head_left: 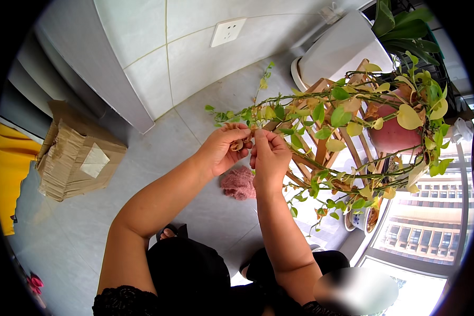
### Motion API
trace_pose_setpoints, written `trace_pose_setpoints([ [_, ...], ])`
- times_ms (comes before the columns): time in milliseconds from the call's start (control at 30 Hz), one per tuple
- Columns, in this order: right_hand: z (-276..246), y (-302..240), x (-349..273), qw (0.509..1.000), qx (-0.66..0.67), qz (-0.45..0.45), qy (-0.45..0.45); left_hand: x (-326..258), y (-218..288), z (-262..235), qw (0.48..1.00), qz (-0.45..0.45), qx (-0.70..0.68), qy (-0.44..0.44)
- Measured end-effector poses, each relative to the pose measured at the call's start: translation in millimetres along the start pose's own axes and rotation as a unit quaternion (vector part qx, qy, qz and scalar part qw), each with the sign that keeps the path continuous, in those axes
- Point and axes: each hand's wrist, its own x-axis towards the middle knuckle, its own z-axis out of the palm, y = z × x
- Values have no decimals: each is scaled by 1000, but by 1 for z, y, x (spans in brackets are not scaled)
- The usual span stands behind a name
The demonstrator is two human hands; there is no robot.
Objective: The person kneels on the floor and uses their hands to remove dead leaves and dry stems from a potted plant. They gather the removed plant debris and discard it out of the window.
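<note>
My left hand (221,151) is closed around curled brown dried leaves (238,145), held in front of the trailing vine. Close beside it, my right hand (272,158) pinches at the same spot with thumb and finger; what lies between those fingertips is too small to make out. The vine plant (341,117) has long stems with green and yellowing leaves, several reaching past my hands. It grows from a pink pot (394,134) on a slatted wooden stand (324,150). Below my hands, a crumpled pink cloth (238,183) lies on the grey tiled floor (158,152).
A worn cardboard box (84,158) stands at the left, near a yellow cloth (10,179). Behind the stand is a tall white planter (337,50) by the tiled wall (205,68). A blue-and-white pot (359,219) sits near the window (424,231) at the right.
</note>
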Motion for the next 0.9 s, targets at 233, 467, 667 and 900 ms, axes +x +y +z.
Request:
trace_pose_setpoints([
  [233,10,20,10,993,-99,-38,-48,-1,-1,-9,992,70,3,104],
  [467,3,44,80,941,212,262,8,33,18,-32,992,18,60,106],
  [667,15,59,76,940,187,284,23,89,27,-36,915,60,390,90],
  [900,-1,83,44,963,81,256,-15,149,-8,-58,725,252,612,188],
])
